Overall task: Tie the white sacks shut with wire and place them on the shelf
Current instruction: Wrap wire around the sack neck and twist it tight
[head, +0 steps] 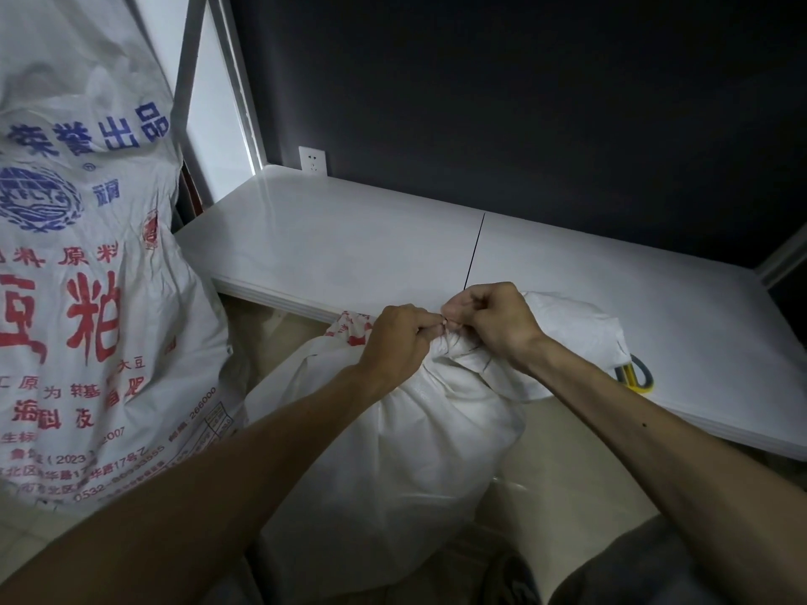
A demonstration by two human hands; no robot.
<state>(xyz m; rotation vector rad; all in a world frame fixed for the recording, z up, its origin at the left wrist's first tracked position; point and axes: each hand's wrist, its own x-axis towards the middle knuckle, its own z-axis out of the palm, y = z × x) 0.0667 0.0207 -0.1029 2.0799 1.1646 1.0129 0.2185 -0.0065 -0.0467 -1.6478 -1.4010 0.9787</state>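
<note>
1. Head view: my left hand (pixel 395 338) and right hand (pixel 493 320) meet, fingertips touching, at the bunched neck of the white woven plastic sack (pixel 393 451), which stands on the floor just in front of the near edge of the flat white shelf board (pixel 349 238).
2. My left fingers are curled tight round the gathered neck. My right fingers pinch the thin dark wire (pixel 475 251), whose free end sticks up and away over the board.
3. I judge this to be the tying step, with the wrap not yet finished.
4. Next, the wire needs twisting snug while the neck stays bunched, then the sack must be lifted onto the board.
5. A large white sack with red and blue print (pixel 87 299) stands at the left. A yellow-and-blue-handled tool (pixel 635 377) lies on the board at the right, half hidden.
</note>
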